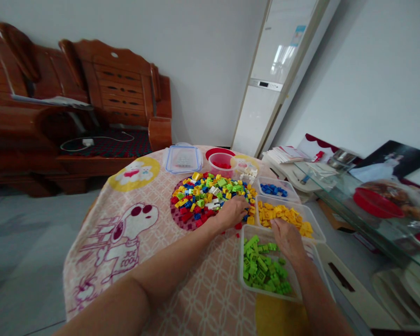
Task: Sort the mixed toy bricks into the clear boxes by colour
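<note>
"Head view, largest entry first?"

"Cloth-covered table [203,284], one: beneath the left hand [234,210] and the right hand [289,238]. From my remote seat I rate the cloth a hazard; a dragging forearm could ruck it and shift everything."

"Next?"

"Mixed brick pile [203,198], one: under and leftward of the left hand. Rimless, so a hard sweep could scatter it."

"Containers?"

"Green tub [241,254], holding green bricks [261,263]: bodyward of the right hand. The right forearm crosses above it; a dropped elbow could knock it. Yellow tub [310,215], holding yellow bricks [283,214]: at the right hand. Blue tub [290,193], holding blue bricks [273,189]: ahead of the right hand. All close-set; a piece released short could land among another colour."

"Hands?"

"Left: palm down at the pile's edge, fingers bent; I cannot tell whether it grips a brick. Right: over the yellow tub's near side, fingers curled, grip hidden from me."

"Smallest?"

"Red bricks [238,226], few, loose: just bodyward of the left hand. A trailing wrist could flick them away."
</note>
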